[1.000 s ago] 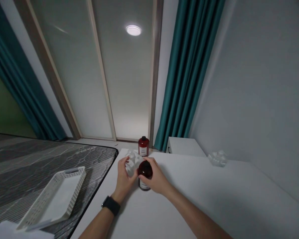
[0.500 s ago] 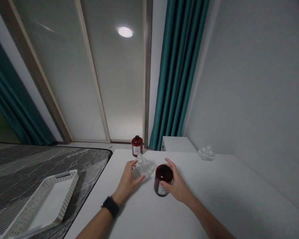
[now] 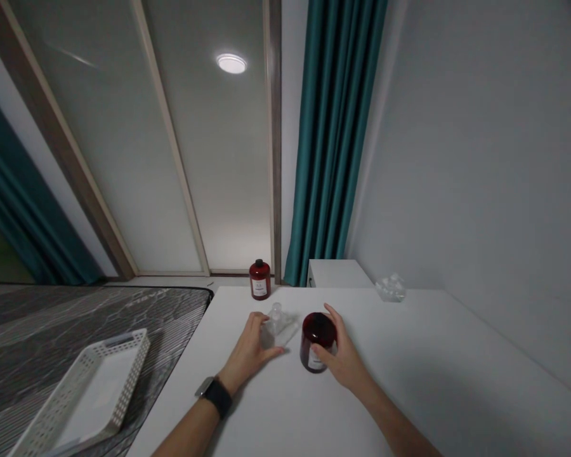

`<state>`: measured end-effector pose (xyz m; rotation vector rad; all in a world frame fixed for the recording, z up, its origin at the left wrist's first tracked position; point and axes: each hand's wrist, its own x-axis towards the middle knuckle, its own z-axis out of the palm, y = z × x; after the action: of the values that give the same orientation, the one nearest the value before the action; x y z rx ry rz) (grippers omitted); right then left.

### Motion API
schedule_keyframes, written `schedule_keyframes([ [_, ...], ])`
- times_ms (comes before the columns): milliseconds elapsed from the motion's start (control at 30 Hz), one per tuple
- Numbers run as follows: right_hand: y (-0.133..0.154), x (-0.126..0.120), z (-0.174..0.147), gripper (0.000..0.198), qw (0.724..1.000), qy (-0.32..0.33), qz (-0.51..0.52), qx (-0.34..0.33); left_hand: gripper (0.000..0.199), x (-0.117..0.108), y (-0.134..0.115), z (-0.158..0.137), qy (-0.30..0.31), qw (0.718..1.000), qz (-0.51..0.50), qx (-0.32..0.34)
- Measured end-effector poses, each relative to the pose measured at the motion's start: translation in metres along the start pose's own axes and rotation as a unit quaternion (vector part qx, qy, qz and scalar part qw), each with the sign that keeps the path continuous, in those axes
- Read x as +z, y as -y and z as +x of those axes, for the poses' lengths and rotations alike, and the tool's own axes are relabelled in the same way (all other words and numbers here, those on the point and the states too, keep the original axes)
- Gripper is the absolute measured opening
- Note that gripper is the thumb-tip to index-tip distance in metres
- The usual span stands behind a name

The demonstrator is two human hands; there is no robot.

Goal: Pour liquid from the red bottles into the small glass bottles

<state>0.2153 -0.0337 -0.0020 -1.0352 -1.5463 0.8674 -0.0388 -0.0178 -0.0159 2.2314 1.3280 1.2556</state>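
My left hand [image 3: 252, 349], with a black watch on its wrist, curves its thumb and fingers round a clear, see-through bottle-like thing [image 3: 278, 324] with a round knob on top. Its exact kind I cannot make out. To the right, my right hand [image 3: 341, 355] grips a dark red bottle [image 3: 313, 346] from its right side, thumb in front and fingers behind. A white label shows low on its front, partly covered by the thumb. Farther back stands a second dark red bottle [image 3: 259, 279], upright, with a black cap and white label.
A crumpled clear plastic piece [image 3: 391, 288] lies at the back right of the white table [image 3: 285, 412]. Left of the table, a white perforated basket [image 3: 136, 362] rests on a grey patterned surface [image 3: 171, 317]. A white cabinet [image 3: 340, 273] stands beyond the table, by a teal curtain [image 3: 330, 158].
Both hands have shifted slightly right, the clear thing with my left and the dark red bottle with my right. The view has turned a little. The rear bottle stands more apart from the clear thing.
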Motion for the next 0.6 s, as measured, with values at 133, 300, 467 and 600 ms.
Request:
schedule_keyframes([
  [133, -0.0022, -0.0024, -0.0004, 0.083, 1.000, -0.009, -0.014, 0.001, 0.059, -0.0050, -0.0058, 0.0015, 0.040, 0.999, -0.013, 0.013],
  [300, -0.0055, -0.0055, -0.0003, 0.083, 1.000, 0.003, -0.010, 0.007, 0.039, -0.0076, -0.0087, 0.0015, 0.054, 0.998, -0.014, 0.032],
  [467, -0.0068, -0.0056, -0.0009, 0.083, 1.000, 0.009, 0.018, 0.002, 0.027, -0.0045, -0.0070, 0.0025, 0.048, 0.999, 0.018, 0.006],
  [600, -0.0045, -0.0065, -0.0017, 0.090, 0.999, 0.031, 0.020, 0.013, 0.031, -0.0045, -0.0061, 0.0030, 0.054, 0.998, 0.026, 0.002],
])
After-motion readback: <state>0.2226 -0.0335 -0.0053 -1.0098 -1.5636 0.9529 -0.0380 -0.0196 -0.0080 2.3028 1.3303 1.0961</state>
